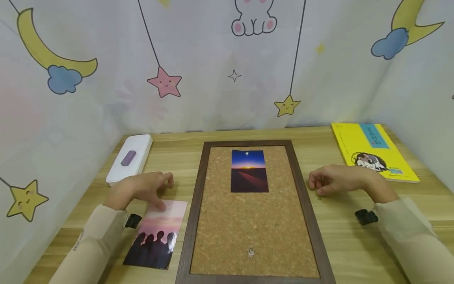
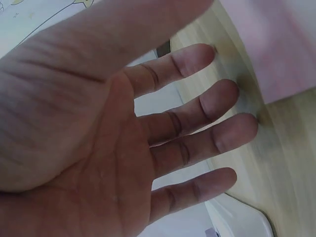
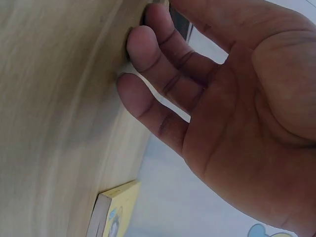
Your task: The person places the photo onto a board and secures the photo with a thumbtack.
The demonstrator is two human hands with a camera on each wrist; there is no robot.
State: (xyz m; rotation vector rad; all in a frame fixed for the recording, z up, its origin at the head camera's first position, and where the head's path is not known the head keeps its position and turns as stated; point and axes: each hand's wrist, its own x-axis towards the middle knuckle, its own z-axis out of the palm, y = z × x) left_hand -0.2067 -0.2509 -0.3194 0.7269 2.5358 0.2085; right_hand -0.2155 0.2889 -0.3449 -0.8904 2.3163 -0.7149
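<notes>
My left hand (image 1: pixel 143 189) is beside the corkboard, its fingers spread and slightly bent. The thumb tip lies at the top edge of a glossy photo (image 1: pixel 159 232) of dark silhouettes under a pink sky. In the left wrist view, nothing shows between the fingers (image 2: pixel 232 133). To the right of the board, my right hand (image 1: pixel 337 179) has its fingers loosely curled, fingertips close to the table. A tiny yellowish thing (image 1: pixel 319 198) shows just below its thumb tip. A sunset photo (image 1: pixel 250 175) is pinned by a pale pushpin (image 1: pixel 247 153) to the brown-framed corkboard (image 1: pixel 227 228).
Low on the cork is a small clear or silvery thing (image 1: pixel 251 252). At the back left is a white case (image 1: pixel 118 163) with a purple block (image 1: pixel 128 158) on top. A yellow book (image 1: pixel 349 144) lies at the back right. A printed curtain (image 1: pixel 213 98) hangs behind the table.
</notes>
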